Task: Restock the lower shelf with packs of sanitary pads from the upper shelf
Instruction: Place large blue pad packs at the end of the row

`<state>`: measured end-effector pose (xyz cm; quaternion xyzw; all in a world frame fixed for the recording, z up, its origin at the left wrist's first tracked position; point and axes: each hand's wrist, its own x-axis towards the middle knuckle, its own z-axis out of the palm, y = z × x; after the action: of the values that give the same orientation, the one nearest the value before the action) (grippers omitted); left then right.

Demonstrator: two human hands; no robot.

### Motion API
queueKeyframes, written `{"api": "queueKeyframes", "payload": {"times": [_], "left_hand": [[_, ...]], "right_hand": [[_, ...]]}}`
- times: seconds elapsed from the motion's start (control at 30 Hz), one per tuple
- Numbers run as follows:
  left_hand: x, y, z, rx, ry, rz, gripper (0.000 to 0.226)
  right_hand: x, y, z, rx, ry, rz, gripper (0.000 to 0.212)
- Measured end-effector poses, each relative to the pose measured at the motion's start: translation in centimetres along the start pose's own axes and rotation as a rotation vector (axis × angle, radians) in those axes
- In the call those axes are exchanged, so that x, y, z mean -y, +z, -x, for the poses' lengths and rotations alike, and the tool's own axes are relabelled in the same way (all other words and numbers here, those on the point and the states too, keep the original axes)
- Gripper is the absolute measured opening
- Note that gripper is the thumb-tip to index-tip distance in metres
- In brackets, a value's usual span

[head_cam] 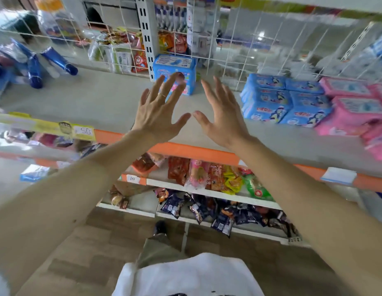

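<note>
A single blue pack of sanitary pads (pixel 175 69) stands upright at the back of the grey shelf (pixel 104 103), against the wire grid. My left hand (pixel 160 110) and my right hand (pixel 220 116) are both stretched out over the shelf with fingers spread, holding nothing. The left fingertips overlap the front of the blue pack; I cannot tell whether they touch it. The right hand is just right of the pack. Stacks of blue pad packs (pixel 279 99) and pink pad packs (pixel 356 105) lie at the right of the same shelf.
Blue tubes (pixel 47 63) lie at the shelf's left. A white wire grid (pixel 209 39) backs the shelf, with goods behind it. The shelf has an orange front edge (pixel 198 153). Snack packets (pixel 209 176) fill the shelves below. Wood-pattern floor lies underfoot.
</note>
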<state>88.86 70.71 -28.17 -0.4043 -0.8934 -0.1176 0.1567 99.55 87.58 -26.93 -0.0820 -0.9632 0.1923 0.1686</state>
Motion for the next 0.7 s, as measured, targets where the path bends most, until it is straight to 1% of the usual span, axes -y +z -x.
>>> {"api": "queueKeyframes", "payload": {"times": [0.13,0.27,0.47,0.7], "left_hand": [[-2.6,-3.0,3.3,-0.072,0.016,-0.036,0.075],[-4.4,-5.8,5.2,-0.064,-0.020,-0.057,0.075],[-7.8,-8.3,5.6,-0.081,-0.049,0.011,0.074],[-10.5,-9.7,5.5,-0.119,0.051,0.091,0.073]], "right_hand": [[0.3,-2.6,2.9,-0.027,-0.049,-0.001,0.072],[0.6,-4.8,5.3,-0.067,-0.059,-0.036,0.069],[1.7,-9.0,8.3,-0.125,-0.024,-0.047,0.068],[3.0,-12.8,11.1,-0.138,0.055,-0.050,0.066]]}}
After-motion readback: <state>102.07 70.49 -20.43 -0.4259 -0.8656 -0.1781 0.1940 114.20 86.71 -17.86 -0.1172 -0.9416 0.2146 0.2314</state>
